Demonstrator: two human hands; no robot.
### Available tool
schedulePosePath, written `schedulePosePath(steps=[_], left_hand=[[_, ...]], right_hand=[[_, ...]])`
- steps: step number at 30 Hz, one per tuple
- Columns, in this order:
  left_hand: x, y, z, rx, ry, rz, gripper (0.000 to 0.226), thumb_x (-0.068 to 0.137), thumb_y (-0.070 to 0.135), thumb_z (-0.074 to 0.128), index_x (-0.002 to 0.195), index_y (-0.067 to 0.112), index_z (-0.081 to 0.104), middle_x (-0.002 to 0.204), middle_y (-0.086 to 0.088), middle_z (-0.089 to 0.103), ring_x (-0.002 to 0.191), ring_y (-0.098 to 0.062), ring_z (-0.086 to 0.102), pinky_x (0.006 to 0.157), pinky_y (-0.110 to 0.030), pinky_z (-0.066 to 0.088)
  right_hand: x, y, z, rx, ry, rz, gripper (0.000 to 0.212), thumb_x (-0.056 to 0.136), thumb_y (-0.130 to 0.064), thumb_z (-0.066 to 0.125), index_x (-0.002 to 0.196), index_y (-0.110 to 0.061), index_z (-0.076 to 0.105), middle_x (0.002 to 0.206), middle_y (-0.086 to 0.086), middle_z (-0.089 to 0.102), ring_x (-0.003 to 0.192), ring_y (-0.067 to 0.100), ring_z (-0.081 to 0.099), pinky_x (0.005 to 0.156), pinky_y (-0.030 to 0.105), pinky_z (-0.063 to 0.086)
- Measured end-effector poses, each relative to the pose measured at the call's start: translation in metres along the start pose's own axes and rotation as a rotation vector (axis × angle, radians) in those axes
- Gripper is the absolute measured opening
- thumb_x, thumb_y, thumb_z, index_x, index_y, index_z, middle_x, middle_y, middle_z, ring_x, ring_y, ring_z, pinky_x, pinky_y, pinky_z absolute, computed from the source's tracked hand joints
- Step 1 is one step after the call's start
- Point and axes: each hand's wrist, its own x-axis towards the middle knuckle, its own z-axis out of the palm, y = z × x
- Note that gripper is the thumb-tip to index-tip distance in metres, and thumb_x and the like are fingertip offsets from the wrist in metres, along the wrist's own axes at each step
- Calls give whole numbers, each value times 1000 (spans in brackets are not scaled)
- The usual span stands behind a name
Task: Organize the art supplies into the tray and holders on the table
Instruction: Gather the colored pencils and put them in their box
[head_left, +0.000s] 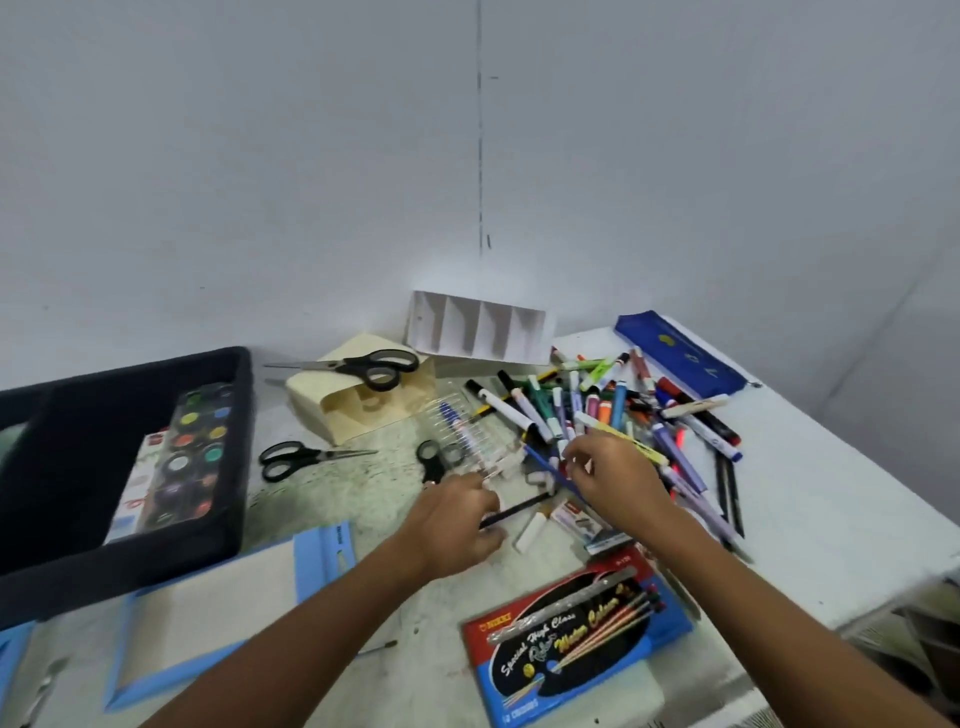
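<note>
Both hands reach into the scattered supplies: the left hand (457, 512) curls around a thin black pencil (514, 512), the right hand (615, 475) pinches a yellow marker (631, 441) beside the heap of coloured markers (613, 410); the black rectangular tray (236, 519) lies well to the left.

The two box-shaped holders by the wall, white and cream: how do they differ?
The white divided holder is tipped against the wall, its four empty slots facing out; the cream holder lies on its side with black-handled scissors resting on top. Both hold no supplies yet.
</note>
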Motion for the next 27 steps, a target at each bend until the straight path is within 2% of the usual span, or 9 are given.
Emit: schedulePosePath(steps=[6,10,12,16,18,20,23,25,27], left_hand=[[8,5,6,1,-1,-65,22,90,31,58,103,19,72,109,0,59,101,-21,59,77,-31,46],[2,-3,-6,-158,43,-118,16,87,31,64,94,21,75,79,8,57,81,-14,61,63,-24,39],[0,-9,-15,-341,49,-188,13,86,28,69,94,19,76,68,8,64,66,-8,62,60,-21,44],[-2,-17,-34,-845,45,-326,22,89,13,69,107,23,62,62,-2,56,57,-13,55,57,-23,44],[-4,-16,-42,-1093,-28,-338,18,94,8,61,109,18,59,57,1,54,53,-12,54,50,-22,44],[-4,-15,-49,-1284,-101,-358,16,98,5,51,108,8,63,58,6,58,51,-10,53,48,-23,45],[-6,-15,-59,-1511,-135,-383,34,98,-1,33,108,-2,66,73,-8,65,63,-21,61,52,-28,50],[-7,-16,-65,-1613,-123,-331,40,95,-9,28,114,-4,63,81,-14,66,70,-26,65,52,-27,51],[-7,-15,-69,-1558,-49,-268,36,93,-15,39,116,-2,63,83,-12,68,69,-25,68,49,-23,48]], right_hand=[[0,0,14,-145,-39,94,19,86,-37,69,95,-20,73,103,2,54,95,21,56,71,31,50],[6,-2,25,-230,-105,94,19,88,-34,67,97,-19,74,106,5,52,101,24,54,69,26,38],[9,-2,26,-192,-98,104,17,88,-31,66,92,-17,74,102,4,53,94,23,54,66,25,35],[17,-3,20,137,-9,187,19,89,-21,65,71,-16,69,81,-1,58,64,11,55,52,24,35],[21,-6,15,347,27,207,23,90,-18,67,67,-13,66,67,1,60,58,10,54,54,25,38],[24,-8,10,505,66,216,20,90,-16,67,73,-8,68,66,4,61,59,9,54,56,23,41],[26,-11,3,692,104,221,17,90,-14,67,74,-10,68,66,0,61,54,-3,53,53,11,42],[26,-11,0,781,103,220,19,92,-13,65,73,-10,68,66,0,60,54,-2,53,57,16,45],[25,-13,-4,859,99,221,19,93,-13,63,75,-10,68,70,4,63,62,6,58,63,25,51]])
